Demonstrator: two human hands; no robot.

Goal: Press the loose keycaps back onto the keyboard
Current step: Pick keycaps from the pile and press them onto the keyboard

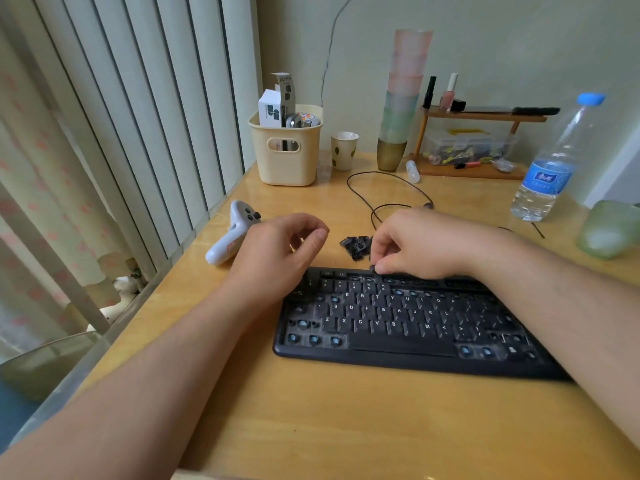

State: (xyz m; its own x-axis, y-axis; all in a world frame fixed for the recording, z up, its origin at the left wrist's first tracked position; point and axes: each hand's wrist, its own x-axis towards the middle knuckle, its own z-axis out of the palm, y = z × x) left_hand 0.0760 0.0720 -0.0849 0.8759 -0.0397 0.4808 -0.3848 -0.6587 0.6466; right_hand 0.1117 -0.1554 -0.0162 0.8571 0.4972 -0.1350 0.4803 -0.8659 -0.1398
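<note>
Black keyboard (408, 327) near bench (311, 427) front edge; right hand (412, 244) pinching keycap (372, 268) at top row; left hand (277, 251) loosely curled, holding nothing; loose keycaps (355, 244) behind.

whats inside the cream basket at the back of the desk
Standing in the cream basket: white cartons and a small metal item. Its wall hides whatever lies lower, apart from a glimpse through the handle slot.

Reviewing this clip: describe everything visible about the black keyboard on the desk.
The keyboard is black, plastic-looking, with white legends, lying flat on the wooden desk. Many keys are missing along the left edge, bottom row and top row, exposing blue-tipped switch stems. The right hand pinches a small dark keycap at its top row, the forearm crossing its right end. The left hand, fingers loosely curled and holding nothing, hovers by its top-left corner. Loose keycaps lie just behind it.
</note>
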